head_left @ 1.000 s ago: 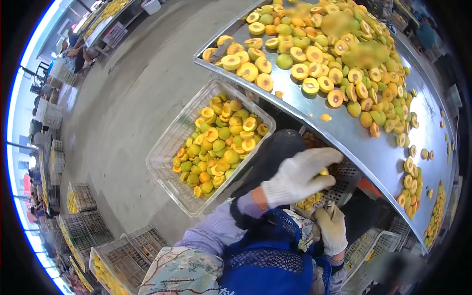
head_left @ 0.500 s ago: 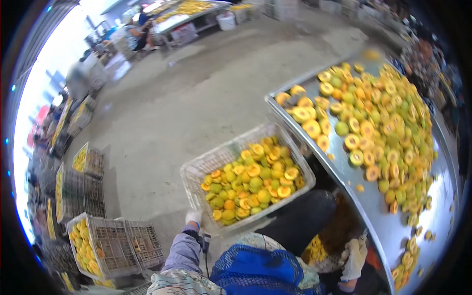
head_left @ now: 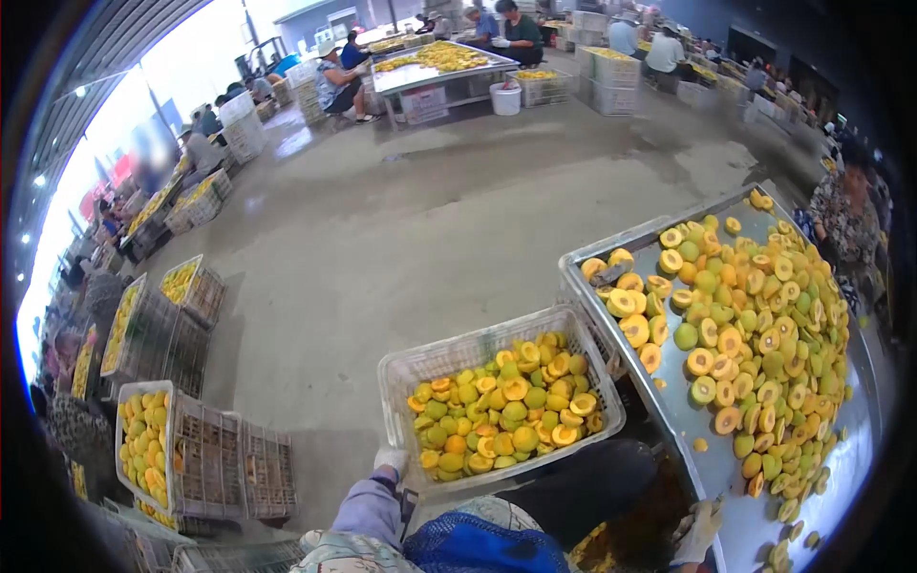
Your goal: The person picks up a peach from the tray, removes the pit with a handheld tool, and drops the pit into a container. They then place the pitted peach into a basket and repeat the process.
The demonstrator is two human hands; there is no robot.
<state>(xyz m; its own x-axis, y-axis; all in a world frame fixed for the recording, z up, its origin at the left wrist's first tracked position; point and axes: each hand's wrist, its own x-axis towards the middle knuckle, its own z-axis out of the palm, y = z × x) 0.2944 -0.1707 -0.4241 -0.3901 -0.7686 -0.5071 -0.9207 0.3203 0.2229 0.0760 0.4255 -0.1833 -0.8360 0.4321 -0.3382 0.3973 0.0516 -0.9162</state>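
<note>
My left hand (head_left: 390, 460), in a pale glove, is at the near left corner of a plastic crate (head_left: 479, 341), closed on its side; the fingertips are hidden. The crate stands on the floor, filled with halved yellow-green peaches (head_left: 514, 411). Low on the right, my gloved right hand (head_left: 697, 531) is beside the edge of a metal table (head_left: 673, 417). Its fingers look curled around something small and dark that I cannot make out. Many more halved peaches (head_left: 764, 325) are heaped on the table, cut faces showing orange flesh.
Stacked crates of peaches (head_left: 202, 468) stand at the left. A person in a patterned top (head_left: 845, 215) is beyond the table's right side. Farther back, people sit around another fruit-covered table (head_left: 444, 72), near a white bucket (head_left: 505, 98). Wet concrete floor (head_left: 382, 229) lies between.
My view has tilted upward, showing more of the far hall. My left hand stays at the crate's corner. My right hand appears closer to the table edge.
</note>
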